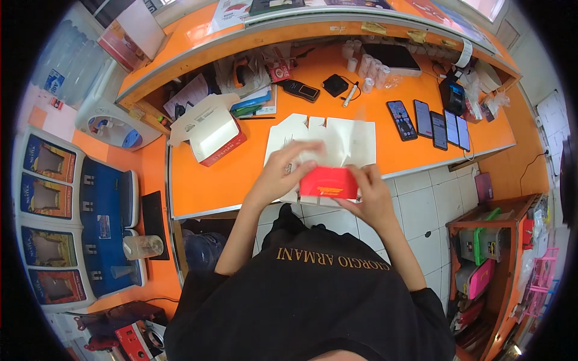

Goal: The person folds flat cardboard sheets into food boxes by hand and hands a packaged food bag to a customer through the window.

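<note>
A flat, partly folded carton (349, 135), white inside with a red outer panel, lies over the front edge of the orange table. My right hand (374, 195) grips the right end of the red panel, thumb below and fingers over the top edge. At the panel's left end is my left hand (286, 171), its thumb by the red edge. The left fingers are stretched out, apart from the thumb and blurred by motion over the white inside. To the left stands a folded carton (223, 144), red outside and white inside, with its lid open.
Several phones (430, 123) lie on the table's right side. Farther back are a black handheld device (301, 90), a small black box (335, 85) and several white paper rolls (373, 72). A drink dispenser (102, 222) stands left, and a wooden shelf (494, 240) right.
</note>
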Demonstrator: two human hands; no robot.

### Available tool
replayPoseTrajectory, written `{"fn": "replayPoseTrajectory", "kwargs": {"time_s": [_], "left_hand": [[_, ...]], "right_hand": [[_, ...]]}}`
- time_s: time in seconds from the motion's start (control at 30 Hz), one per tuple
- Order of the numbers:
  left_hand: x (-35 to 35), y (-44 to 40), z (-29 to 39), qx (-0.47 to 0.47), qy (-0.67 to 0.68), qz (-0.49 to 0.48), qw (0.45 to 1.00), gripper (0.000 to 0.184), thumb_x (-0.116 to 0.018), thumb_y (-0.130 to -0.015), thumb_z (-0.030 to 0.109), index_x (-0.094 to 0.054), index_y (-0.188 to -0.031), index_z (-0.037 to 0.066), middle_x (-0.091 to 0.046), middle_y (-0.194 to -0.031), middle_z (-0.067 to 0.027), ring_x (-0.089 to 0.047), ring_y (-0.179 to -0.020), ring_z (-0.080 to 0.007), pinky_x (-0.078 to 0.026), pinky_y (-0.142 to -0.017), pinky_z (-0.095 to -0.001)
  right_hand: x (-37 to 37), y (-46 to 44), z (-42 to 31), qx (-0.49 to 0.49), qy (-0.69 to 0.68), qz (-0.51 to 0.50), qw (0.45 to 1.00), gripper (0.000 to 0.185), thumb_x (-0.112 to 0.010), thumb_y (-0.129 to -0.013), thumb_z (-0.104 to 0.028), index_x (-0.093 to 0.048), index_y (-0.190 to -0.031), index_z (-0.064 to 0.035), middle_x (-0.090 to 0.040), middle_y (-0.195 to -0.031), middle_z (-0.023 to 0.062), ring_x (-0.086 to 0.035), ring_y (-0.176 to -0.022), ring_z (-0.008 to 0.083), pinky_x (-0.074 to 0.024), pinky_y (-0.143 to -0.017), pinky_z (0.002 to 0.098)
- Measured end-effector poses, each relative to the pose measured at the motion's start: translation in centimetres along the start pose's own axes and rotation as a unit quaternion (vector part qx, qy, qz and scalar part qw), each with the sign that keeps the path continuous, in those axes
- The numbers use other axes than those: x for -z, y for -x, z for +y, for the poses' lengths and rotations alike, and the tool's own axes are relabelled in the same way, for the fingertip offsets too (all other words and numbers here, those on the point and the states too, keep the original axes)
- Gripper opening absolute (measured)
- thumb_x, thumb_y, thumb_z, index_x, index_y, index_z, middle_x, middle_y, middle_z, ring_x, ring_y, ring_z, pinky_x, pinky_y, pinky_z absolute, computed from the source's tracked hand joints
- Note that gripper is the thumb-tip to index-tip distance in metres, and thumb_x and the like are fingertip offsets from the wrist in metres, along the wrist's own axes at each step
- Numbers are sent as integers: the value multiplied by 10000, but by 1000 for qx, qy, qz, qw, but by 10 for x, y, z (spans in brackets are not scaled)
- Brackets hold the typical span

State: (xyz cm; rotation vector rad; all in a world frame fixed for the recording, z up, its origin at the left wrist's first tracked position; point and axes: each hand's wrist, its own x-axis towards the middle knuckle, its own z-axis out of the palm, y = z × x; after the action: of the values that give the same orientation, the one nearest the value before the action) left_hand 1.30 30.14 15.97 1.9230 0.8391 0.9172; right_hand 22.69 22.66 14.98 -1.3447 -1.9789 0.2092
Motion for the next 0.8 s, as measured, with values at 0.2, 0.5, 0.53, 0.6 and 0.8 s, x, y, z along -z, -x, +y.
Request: {"fn": "replayPoseTrajectory", "kwargs": {"time_s": [0.2,0.5,0.53,0.6,0.8], "left_hand": [[-4,13,-35,82,55,212,972,737,-667,-796,262,-270,-1359,0,-358,-1348,-179,-368,-1245,-281,-302,-1019,-352],[-8,28,-11,211,520,60,826,641,-566,-877,190,-206,-1392,59,-408,-1323,-95,-433,-1210,-202,-438,-949,-384],[-8,25,-7,210,520,61,826,641,-566,-877,190,-206,-1392,59,-408,-1323,-95,-433,-1210,-202,-438,-949,-384],[-5,17,5,291,509,109,803,444,-516,-906,209,-362,-1278,20,-508,-1219,-116,-519,-1114,-199,-438,-938,-364],[-17,9,-9,287,566,109,765,388,-436,-948,285,-408,-1232,23,-513,-1211,-107,-520,-1110,-172,-458,-918,-330]], "right_hand": [[41,-13,20,-142,-56,189,970,311,-667,-787,-239,-588,-961,6,-481,-825,89,-465,-673,188,-414,-556,292],[13,-5,58,-420,-70,50,904,431,-442,-931,-311,-578,-908,96,-548,-871,206,-517,-814,297,-397,-691,373],[5,-4,56,-418,-71,49,904,431,-442,-931,-311,-578,-908,96,-548,-871,206,-517,-814,297,-397,-691,373],[-13,-1,49,-264,70,84,958,395,-499,-900,-293,-558,-1042,71,-539,-1045,241,-525,-972,330,-414,-815,387],[-21,-8,-2,22,60,3,998,531,-682,-752,-227,-510,-1226,-60,-521,-1204,119,-467,-1160,279,-301,-1016,466]]}}
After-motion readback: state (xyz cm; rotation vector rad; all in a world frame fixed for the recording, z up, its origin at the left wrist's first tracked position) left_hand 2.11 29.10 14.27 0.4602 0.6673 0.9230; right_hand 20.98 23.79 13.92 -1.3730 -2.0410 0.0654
